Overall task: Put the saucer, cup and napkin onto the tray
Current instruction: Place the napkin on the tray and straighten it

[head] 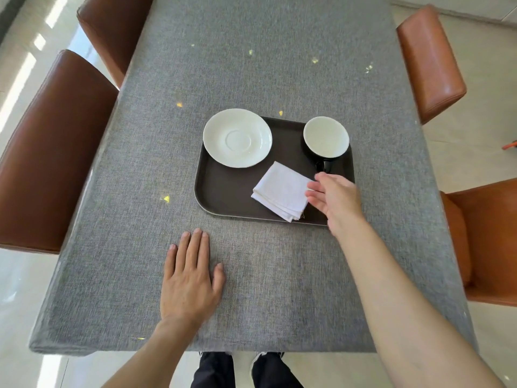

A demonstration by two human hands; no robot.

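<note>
1. Head view: all three items lie on the dark tray (pixel 223 191). The white saucer (pixel 237 137) overhangs its far-left corner, the cup (pixel 326 138) sits at its far-right corner, and the folded napkin (pixel 281 190) is near its front edge.
2. Right hand (pixel 334 200): fingers loosely spread, empty, at the napkin's right edge; contact cannot be told.
3. Left hand (pixel 190 278): flat, fingers together, on the grey surface (pixel 251 65) in front of the tray.
4. Judgement: placement looks complete; next, withdraw the hand, avoiding the cup's handle.
5. Brown chairs (pixel 56 152) flank the surface; nothing obstructs.
</note>
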